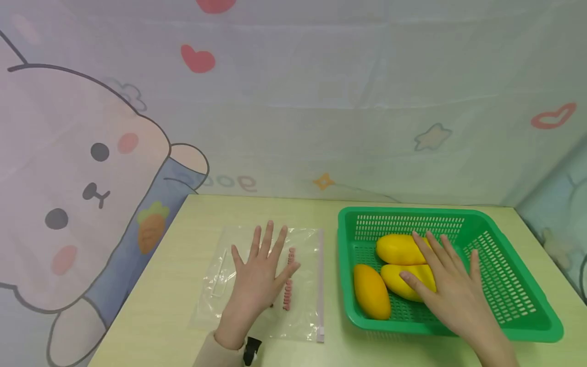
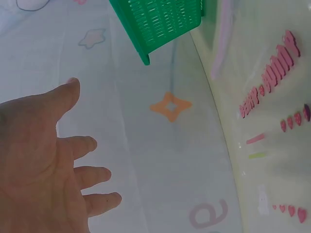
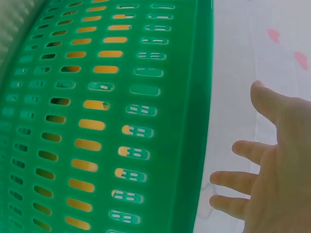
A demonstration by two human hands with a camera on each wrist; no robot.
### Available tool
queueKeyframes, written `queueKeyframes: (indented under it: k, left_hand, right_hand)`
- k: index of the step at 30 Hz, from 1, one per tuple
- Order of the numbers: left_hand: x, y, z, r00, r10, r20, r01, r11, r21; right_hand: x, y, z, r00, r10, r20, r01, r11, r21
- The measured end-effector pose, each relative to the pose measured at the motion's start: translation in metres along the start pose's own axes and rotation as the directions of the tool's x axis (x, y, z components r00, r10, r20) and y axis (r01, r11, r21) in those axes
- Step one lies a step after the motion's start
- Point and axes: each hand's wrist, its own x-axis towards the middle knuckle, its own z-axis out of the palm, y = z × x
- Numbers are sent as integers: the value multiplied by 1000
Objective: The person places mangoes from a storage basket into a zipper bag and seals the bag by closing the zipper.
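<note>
My left hand [image 1: 255, 283] is held with its fingers spread above a clear zip bag [image 1: 304, 318] printed with pink lettering, which lies flat on the table. In the left wrist view that hand [image 2: 36, 162] holds nothing. My right hand [image 1: 454, 293], fingers also spread, hovers over a green plastic basket [image 1: 518, 285] and partly covers the yellow mangoes in it. One mango [image 1: 371, 291] lies at the basket's left, another [image 1: 398, 248] at the back and a third [image 1: 403, 279] between them and the hand. The right wrist view shows this hand [image 3: 274, 155] outside the basket's slotted wall [image 3: 167, 116], apart from it.
The pale table [image 1: 160, 316] reaches back to a hanging cloth [image 1: 293, 127] printed with hearts, stars and a large cartoon animal. The zip bag's lilac slider edge [image 1: 320, 285] faces the basket across a narrow strip of table.
</note>
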Motion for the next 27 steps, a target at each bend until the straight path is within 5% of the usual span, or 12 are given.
queueKeyframes:
  k: [27]
  left_hand:
    - [2,9,22,997,16,76,-5,990,-139]
  right_hand:
    - [2,-18,7,999,-12,-40,14,999,52]
